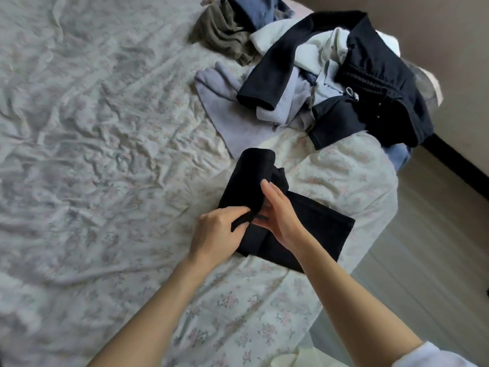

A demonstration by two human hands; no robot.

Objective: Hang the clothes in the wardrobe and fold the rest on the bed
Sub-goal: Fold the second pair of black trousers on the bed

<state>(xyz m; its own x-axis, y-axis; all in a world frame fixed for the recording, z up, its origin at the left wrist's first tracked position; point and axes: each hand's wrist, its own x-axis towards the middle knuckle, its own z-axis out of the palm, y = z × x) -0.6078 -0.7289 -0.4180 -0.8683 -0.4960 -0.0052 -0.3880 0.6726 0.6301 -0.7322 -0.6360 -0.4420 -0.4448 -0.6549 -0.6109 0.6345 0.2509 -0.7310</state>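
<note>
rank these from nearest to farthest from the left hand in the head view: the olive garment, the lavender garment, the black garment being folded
1. black garment: pinched in the left hand, on the bed's near right side.
2. lavender garment: spread flat beyond it, at the pile's left edge.
3. olive garment: farthest, crumpled at the top of the pile.

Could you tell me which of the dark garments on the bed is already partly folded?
The black garment under both hands; the navy ones lie crumpled in the pile.

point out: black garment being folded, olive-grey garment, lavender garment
black garment (pixel 320 223): head view, flat lower-right panel.
olive-grey garment (pixel 219 30): head view, crumpled middle.
lavender garment (pixel 225 112): head view, flat bare part.
</note>
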